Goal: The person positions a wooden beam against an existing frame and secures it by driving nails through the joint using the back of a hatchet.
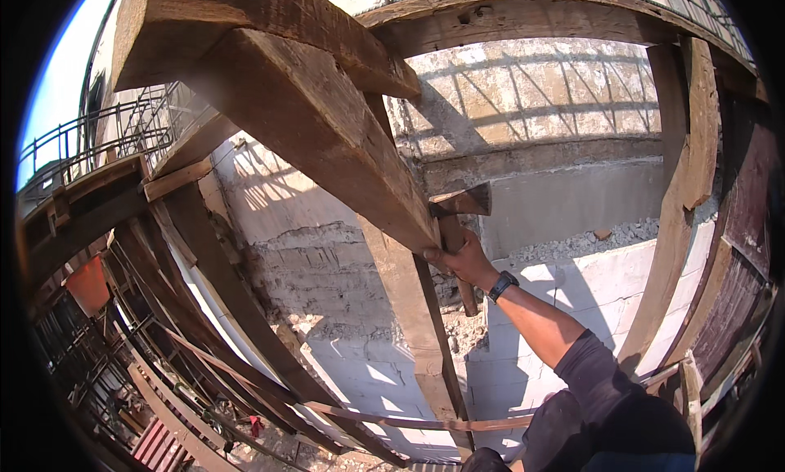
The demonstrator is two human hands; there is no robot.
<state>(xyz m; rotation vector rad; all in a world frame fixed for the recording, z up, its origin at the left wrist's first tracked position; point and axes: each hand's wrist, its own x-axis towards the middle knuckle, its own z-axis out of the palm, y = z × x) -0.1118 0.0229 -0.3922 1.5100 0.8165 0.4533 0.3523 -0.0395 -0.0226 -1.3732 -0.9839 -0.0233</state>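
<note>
Holding a hatchet-shaped tool (460, 203) by its wooden handle in the right hand (469, 262), with a narrow grip, head above and lower handle below; just beside the lower end of a thick sloping beam (343, 137), to the right of an upright post (406, 308); wearing a dark watch (503, 285); facing a partly plastered wall (564, 202); cannot tell the state of the left hand's grip, out of view.

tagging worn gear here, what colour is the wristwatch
The wristwatch looks black; it shows best in the head view, the only one.
</note>
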